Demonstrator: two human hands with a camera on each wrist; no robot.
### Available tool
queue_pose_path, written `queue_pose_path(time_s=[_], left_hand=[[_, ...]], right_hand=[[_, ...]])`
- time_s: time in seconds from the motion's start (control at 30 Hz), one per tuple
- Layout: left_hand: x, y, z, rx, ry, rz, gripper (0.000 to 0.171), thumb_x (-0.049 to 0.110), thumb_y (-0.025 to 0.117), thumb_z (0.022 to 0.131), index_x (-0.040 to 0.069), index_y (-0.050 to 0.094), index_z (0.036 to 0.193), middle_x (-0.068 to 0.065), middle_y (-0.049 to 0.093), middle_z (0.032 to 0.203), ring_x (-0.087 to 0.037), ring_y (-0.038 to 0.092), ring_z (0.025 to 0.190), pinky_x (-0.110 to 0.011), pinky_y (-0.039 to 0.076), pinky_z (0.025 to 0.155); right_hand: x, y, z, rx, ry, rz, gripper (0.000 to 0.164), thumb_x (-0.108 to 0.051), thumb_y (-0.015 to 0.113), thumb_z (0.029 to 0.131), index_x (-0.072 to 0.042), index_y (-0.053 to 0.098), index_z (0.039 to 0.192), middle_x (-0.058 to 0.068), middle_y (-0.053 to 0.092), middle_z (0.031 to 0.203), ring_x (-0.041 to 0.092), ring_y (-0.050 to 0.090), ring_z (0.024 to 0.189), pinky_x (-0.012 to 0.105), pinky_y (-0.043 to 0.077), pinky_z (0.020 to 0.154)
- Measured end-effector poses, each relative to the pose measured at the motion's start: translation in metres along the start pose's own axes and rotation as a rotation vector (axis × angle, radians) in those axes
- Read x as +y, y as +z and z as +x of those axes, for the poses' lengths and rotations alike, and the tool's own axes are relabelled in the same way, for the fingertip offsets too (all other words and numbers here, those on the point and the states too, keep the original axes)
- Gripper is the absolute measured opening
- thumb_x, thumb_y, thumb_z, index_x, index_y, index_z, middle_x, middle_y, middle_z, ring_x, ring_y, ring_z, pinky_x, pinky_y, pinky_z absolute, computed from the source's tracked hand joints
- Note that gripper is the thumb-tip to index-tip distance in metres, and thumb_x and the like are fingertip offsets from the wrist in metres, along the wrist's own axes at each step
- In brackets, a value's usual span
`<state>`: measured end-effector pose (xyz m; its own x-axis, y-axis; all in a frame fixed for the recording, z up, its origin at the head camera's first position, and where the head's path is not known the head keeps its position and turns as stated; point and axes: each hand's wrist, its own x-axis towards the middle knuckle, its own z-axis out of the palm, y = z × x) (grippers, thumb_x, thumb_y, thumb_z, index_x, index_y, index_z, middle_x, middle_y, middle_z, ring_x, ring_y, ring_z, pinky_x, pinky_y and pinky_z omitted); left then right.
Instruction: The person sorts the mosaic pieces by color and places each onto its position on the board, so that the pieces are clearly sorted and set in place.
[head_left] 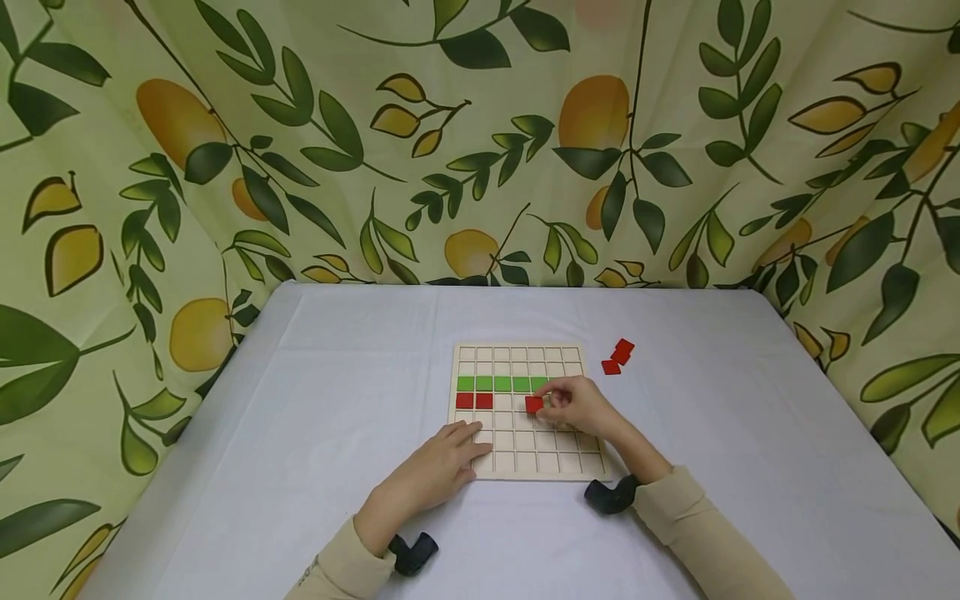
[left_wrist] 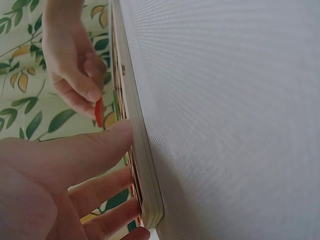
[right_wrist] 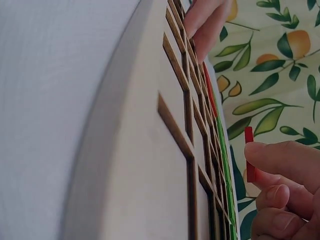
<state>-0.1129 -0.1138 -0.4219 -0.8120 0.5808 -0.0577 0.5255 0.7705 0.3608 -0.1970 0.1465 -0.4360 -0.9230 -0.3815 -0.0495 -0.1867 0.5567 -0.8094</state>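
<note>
A pale wooden grid board (head_left: 517, 462) lies on the white table. Green square tiles (head_left: 502, 384) fill one row of its cells, and two red tiles (head_left: 475, 401) sit at the left end of the row below. My right hand (head_left: 581, 407) pinches a red tile (right_wrist: 250, 155) between thumb and fingers, held just above the board in the right wrist view. My left hand (head_left: 438, 467) rests on the board's lower left corner with fingers spread; in the left wrist view its thumb (left_wrist: 107, 145) lies along the board's edge.
Several loose red tiles (head_left: 619, 353) lie on the white tablecloth (head_left: 337, 375) beyond the board's upper right corner. A curtain (head_left: 480, 167) printed with leaves and fruit hangs behind the table and along both sides. Each wrist wears a black camera (head_left: 611, 496).
</note>
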Motion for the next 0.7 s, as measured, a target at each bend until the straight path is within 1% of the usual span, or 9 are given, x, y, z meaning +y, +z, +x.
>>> queue_pose_path(time_s=[0.2,0.47,0.7], left_hand=[[0.001,-0.001,0.000,0.002,0.000,-0.012,0.038,0.015,0.063,0.092,0.013,0.061,0.129,-0.014,0.049,0.147,-0.036,0.044,0.137,-0.049,0.043,0.112],[0.000,-0.001,0.000,0.003,0.000,-0.014,0.038,0.015,0.063,0.092,0.012,0.061,0.129,-0.014,0.049,0.146,-0.036,0.044,0.136,-0.049,0.044,0.111],[0.000,0.000,-0.001,0.004,0.002,-0.007,0.038,0.015,0.063,0.092,0.013,0.062,0.129,-0.014,0.049,0.147,-0.035,0.044,0.137,-0.048,0.044,0.112]], right_hand=[[-0.003,0.005,0.001,0.009,0.003,0.010,0.023,-0.006,0.074,0.080,0.004,0.069,0.100,-0.002,0.045,0.064,0.010,0.041,0.058,0.015,0.032,0.048],[-0.008,0.012,0.004,0.034,0.004,0.006,0.021,-0.004,0.074,0.080,0.004,0.069,0.098,-0.002,0.045,0.062,0.008,0.041,0.057,0.015,0.032,0.048],[-0.010,0.020,0.009,0.058,0.024,0.000,0.022,-0.005,0.075,0.079,0.004,0.070,0.098,-0.003,0.043,0.060,0.008,0.039,0.056,0.016,0.030,0.048]])
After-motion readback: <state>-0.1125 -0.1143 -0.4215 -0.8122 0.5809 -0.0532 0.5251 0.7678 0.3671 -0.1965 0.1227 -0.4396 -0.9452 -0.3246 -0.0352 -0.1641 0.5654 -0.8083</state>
